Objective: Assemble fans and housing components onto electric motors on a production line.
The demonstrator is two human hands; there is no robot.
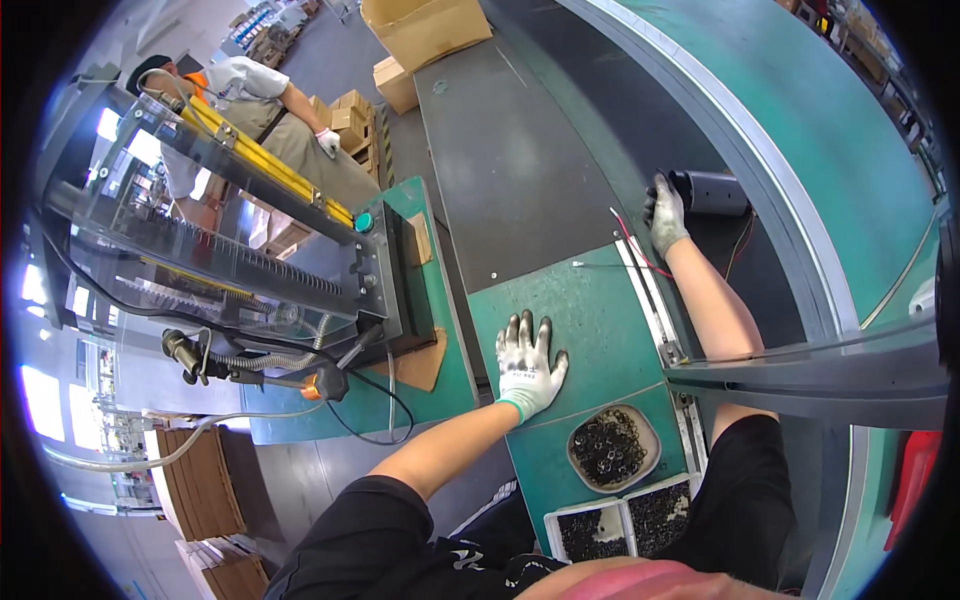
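While the left hand [528,362] lies flat and spread on the green bench [600,320], holding nothing, the right hand [665,212] reaches forward and closes on the near end of a dark cylinder [712,192] — its long axis lying crosswise (pointing rightward) on the belt [640,120].

Grey-white gloves [528,362], green bench [600,330], seemingly black cylinder [708,192].

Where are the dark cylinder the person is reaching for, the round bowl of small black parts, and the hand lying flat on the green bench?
Dark cylinder [712,192], head view, its side wall.
Round bowl [649,424], head view, its right rim.
Left hand [528,366], head view, back of the glove.
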